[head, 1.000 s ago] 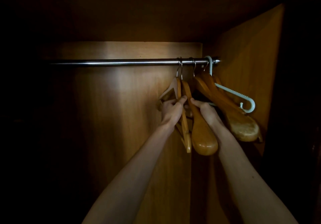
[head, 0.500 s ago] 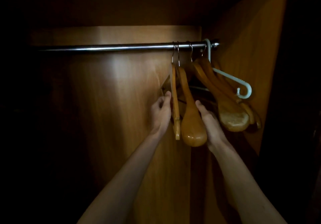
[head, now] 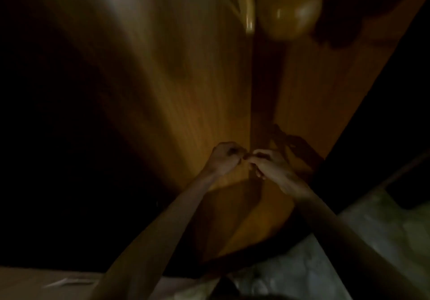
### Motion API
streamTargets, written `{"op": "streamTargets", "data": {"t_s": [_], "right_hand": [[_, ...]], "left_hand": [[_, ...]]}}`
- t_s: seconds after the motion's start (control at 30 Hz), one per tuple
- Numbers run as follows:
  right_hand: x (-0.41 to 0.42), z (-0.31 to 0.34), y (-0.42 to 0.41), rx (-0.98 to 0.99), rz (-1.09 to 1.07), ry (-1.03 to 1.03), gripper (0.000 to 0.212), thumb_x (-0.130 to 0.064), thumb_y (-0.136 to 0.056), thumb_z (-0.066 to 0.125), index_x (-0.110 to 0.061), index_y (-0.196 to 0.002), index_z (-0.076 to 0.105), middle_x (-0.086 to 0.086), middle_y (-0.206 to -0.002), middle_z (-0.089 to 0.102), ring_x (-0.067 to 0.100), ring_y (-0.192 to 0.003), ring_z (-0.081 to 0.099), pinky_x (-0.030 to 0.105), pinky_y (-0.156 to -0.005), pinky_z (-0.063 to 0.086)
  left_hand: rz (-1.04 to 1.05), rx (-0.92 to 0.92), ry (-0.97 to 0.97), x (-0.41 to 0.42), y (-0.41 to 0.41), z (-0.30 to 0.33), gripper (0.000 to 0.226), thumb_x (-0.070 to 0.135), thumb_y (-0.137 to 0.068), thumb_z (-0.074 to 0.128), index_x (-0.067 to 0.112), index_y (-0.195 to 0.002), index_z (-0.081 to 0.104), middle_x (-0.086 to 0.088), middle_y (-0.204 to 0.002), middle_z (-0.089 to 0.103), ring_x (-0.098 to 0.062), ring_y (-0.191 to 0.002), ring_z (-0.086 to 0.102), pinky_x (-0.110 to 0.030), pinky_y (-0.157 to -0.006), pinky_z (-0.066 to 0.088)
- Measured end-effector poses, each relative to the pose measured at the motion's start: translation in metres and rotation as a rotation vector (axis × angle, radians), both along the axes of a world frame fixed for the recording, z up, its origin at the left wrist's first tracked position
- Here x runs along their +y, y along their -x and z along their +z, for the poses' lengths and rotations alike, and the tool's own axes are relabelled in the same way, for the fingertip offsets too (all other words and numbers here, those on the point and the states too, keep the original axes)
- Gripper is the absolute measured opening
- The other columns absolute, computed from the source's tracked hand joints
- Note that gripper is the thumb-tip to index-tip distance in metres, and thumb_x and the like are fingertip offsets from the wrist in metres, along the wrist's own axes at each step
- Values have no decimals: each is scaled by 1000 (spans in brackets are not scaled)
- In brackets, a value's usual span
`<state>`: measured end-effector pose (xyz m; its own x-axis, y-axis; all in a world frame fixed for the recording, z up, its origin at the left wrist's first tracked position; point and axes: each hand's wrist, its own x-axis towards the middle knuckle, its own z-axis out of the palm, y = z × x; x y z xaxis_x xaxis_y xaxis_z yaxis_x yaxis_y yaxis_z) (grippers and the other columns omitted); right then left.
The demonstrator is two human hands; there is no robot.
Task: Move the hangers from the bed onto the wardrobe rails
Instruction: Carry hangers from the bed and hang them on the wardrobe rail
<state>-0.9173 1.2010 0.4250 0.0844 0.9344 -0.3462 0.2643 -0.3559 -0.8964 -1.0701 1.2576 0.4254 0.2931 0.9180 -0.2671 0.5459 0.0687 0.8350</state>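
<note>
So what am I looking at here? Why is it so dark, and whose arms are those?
The picture comes from a small camera worn on a person's head, so you see what they see when they look down. The two bare arms are that person's own. The left hand and right hand are close together low down, with fingers curled. The picture is too dark and blurry to tell whether they hold anything. Behind them is the brown wooden wardrobe wall. At the very top hang the rounded ends of shiny brown wooden hangers. The pale, soft-looking surface at the bottom right may be the bed.
</note>
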Motion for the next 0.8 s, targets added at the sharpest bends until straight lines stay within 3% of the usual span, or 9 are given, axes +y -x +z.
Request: {"op": "streamTargets", "data": {"t_s": [0.13, 0.2, 0.3, 0.47, 0.57, 0.63, 0.7, 0.73, 0.8], "right_hand": [[-45, -113, 5, 46, -21, 367, 12, -12, -101, 58, -4, -105, 66, -2, -58, 64, 0, -36, 54, 13, -39, 43], [-74, -159, 8, -53, -48, 417, 10, -10, -97, 63, -7, -103, 71, 1, -68, 70, 5, -50, 61, 22, -57, 54], [-124, -210, 14, -134, -192, 515, 6, -16, -91, 68, -18, -95, 73, 5, -98, 75, 15, -81, 66, 36, -83, 56], [-227, -260, 39, -70, -422, 761, 14, -21, -90, 62, -14, -89, 75, 10, -100, 75, 26, -94, 70, 28, -74, 49], [-284, -280, 64, -32, -620, 826, 28, -33, -92, 59, -11, -100, 76, 16, -104, 74, 35, -101, 68, 38, -84, 54], [-311, -287, 85, 4, -684, 902, 32, -35, -92, 57, -10, -104, 75, 19, -107, 72, 36, -102, 68, 38, -78, 51], [-377, -295, 124, 150, -884, 1039, 41, -48, -84, 54, -15, -94, 75, 18, -105, 73, 35, -98, 68, 36, -73, 49], [-380, -296, 129, 156, -891, 1015, 43, -53, -78, 53, -17, -89, 75, 17, -103, 74, 34, -96, 69, 35, -72, 49], [-387, -298, 143, 170, -993, 1019, 36, -45, -83, 58, -15, -93, 77, 16, -103, 74, 34, -97, 68, 33, -73, 49]], "left_hand": [[-237, 251, 271, -26, 10, -110, 21, 17, -95, 60, 3, -84, 73, 1, -66, 65, 0, -44, 55, -18, -47, 44], [-316, 308, 377, -42, 16, -157, 24, 18, -95, 60, 8, -73, 64, -2, -64, 63, -6, -43, 55, -21, -47, 43], [-462, 435, 542, -68, 22, -209, 21, 27, -100, 57, 11, -87, 62, -1, -71, 64, -12, -53, 56, -22, -47, 44], [-756, 648, 530, -104, 30, -272, 30, 28, -101, 52, 4, -94, 69, -11, -84, 75, -17, -61, 64, -25, -58, 49], [-859, 715, 531, -119, 20, -293, 26, 24, -101, 54, 8, -84, 65, -8, -76, 70, -15, -56, 59, -24, -51, 44], [-924, 795, 526, -128, 29, -300, 26, 20, -101, 54, 11, -79, 64, -7, -75, 68, -15, -56, 58, -24, -51, 44], [-1156, 906, 512, -177, 7, -312, 28, 15, -99, 55, 12, -73, 64, -4, -68, 67, -14, -52, 57, -24, -48, 45], [-1140, 911, 492, -175, 10, -310, 29, 13, -98, 55, 13, -71, 64, -3, -64, 66, -14, -50, 56, -23, -46, 44], [-1201, 898, 467, -173, 9, -313, 28, 13, -97, 56, 12, -71, 66, -3, -63, 66, -14, -49, 55, -21, -44, 43]]}}
